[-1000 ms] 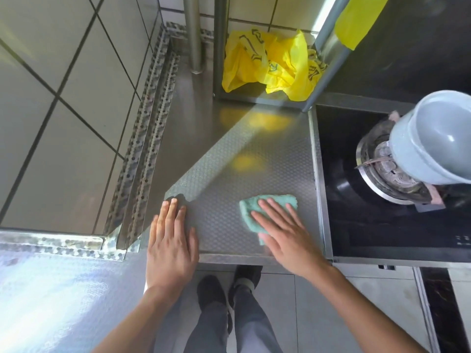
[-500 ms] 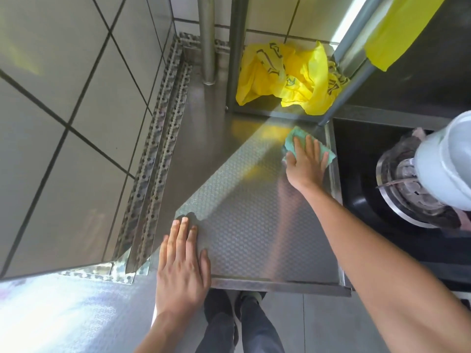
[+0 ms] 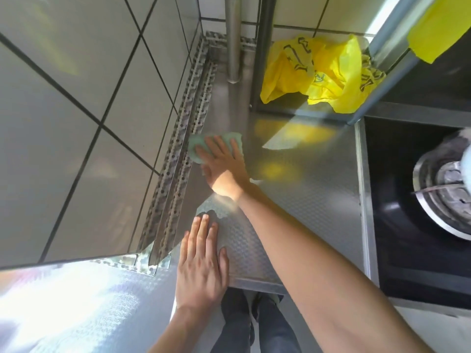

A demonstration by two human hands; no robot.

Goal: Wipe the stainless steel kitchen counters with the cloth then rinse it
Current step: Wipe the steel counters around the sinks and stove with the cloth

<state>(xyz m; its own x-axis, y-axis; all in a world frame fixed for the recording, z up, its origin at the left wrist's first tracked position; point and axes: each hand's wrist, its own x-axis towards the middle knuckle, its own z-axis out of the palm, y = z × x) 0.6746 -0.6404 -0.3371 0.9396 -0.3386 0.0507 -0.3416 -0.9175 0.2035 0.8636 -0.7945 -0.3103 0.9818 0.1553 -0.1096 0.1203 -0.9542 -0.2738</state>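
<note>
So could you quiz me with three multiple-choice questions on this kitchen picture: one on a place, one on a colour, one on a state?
1. Where is the cloth?
A. by the left wall
B. beside the stove
C. at the front edge

2. What colour is the bag?
A. blue
B. yellow
C. red

3. How does the left hand lie?
A. clenched in a fist
B. holding the cloth
C. flat on the counter

Answers: 1 A, the right hand presses it near the wall trim. 2 B, plainly yellow. 3 C, fingers straight, palm down.
</note>
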